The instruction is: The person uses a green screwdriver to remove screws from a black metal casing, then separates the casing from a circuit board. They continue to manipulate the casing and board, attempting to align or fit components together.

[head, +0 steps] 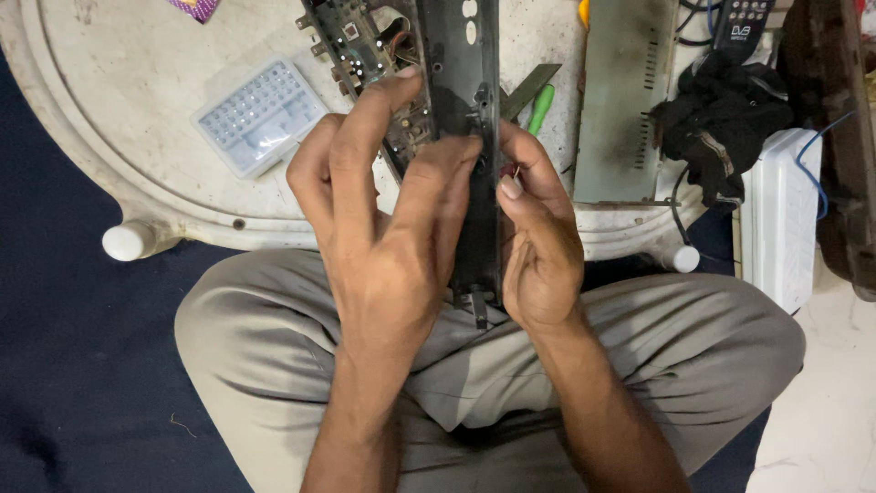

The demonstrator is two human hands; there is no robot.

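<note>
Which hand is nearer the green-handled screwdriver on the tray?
Right. The right hand grips the dark panel just below and beside the green-handled screwdriver; the left hand holds the panel's other side, farther away.

You sit cross-legged at the near edge of a round white tray (109, 173), and your left hand (383, 228) and right hand (538, 246) together grip a long dark panel (461, 73) with a circuit board (360, 46) fixed to its left side. Your left fingers (374, 110) press on the board, while your right thumb (511, 187) pinches the panel's right edge. A clear plastic box (260, 114) lies left of your hands, a green-handled screwdriver (541, 105) and a grey metal cover (620, 100) to the right.
</note>
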